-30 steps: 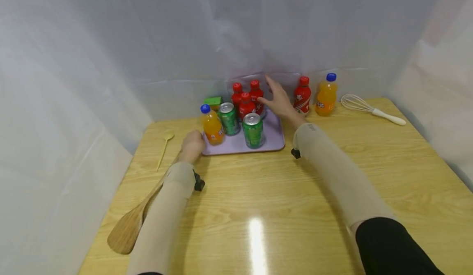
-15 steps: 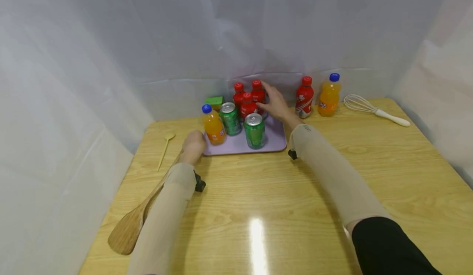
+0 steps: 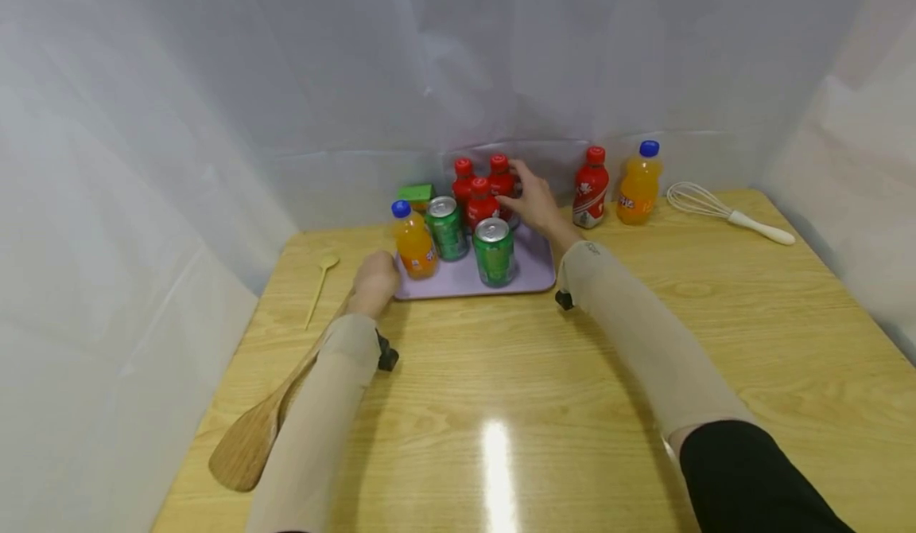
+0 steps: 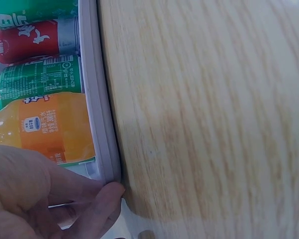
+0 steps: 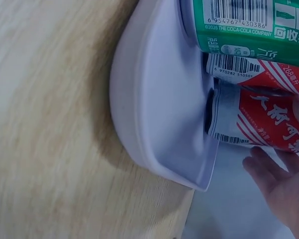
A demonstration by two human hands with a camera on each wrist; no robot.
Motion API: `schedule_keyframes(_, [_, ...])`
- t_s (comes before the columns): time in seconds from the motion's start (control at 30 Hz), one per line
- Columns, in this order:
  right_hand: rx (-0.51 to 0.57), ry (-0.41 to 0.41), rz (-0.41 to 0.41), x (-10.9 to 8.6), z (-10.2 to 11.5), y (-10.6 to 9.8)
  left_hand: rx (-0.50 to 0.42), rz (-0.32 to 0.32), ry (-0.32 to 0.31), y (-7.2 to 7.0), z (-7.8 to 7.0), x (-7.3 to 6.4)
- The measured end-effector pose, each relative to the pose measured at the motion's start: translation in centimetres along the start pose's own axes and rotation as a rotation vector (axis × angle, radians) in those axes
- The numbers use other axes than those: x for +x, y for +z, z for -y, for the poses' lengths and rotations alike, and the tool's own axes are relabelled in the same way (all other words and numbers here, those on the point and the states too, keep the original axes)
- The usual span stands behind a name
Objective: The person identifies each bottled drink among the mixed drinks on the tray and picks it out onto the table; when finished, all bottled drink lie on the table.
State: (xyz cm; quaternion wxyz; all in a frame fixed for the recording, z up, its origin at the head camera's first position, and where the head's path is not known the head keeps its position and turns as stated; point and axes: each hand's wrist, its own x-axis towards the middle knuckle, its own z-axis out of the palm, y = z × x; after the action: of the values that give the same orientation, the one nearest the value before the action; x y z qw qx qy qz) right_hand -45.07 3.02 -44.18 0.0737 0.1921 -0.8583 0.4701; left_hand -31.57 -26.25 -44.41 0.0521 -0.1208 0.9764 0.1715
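Observation:
On the table lies a lilac tray [image 3: 533, 277]; my left hand [image 3: 375, 282] pinches its near left corner, thumb and fingers on the rim [image 4: 100, 124]. At the tray's back right, my right hand [image 3: 540, 205] holds a red cola bottle [image 5: 271, 119], thumb on one side and fingers on the other. Beside it stand two more red bottles, one in front [image 3: 483, 208] and one to the left. The tray also carries two green soda cans, one nearer [image 3: 494, 258] and one behind [image 3: 448, 235], and an orange soda bottle [image 3: 415, 247] next to my left hand.
Right of the tray stand another red bottle [image 3: 590, 191] and an orange bottle [image 3: 638, 188], with a white whisk [image 3: 744, 219] beyond. A wooden spatula [image 3: 243, 447] lies partly under my left forearm, near a yellow spoon [image 3: 318, 288]. Behind the tray sits a green box [image 3: 417, 196].
My right hand has moved left onto the back right red bottle and its fingers have come round it. My left hand stays at the tray corner.

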Motion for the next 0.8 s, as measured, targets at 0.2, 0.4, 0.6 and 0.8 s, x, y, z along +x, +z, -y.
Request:
schedule_keyframes(0.2, [0.021,0.047,-0.007,-0.3,0.2,0.0,-0.003,-0.009,0.002,-0.2,-0.1,-0.2])
schedule_keyframes(0.4, [0.061,0.024,-0.04,-0.6,0.0,-0.4,-0.001,-0.016,0.014,-0.2,-0.2,-0.3])
schedule_keyframes(0.6, [0.139,0.04,-0.034,-0.8,0.5,-1.6,0.003,-0.013,0.016,-0.1,-0.1,-0.2])
schedule_keyframes(0.8, [0.258,0.082,0.03,-1.2,1.7,-3.5,0.009,-0.007,0.018,0.0,0.0,-0.1])
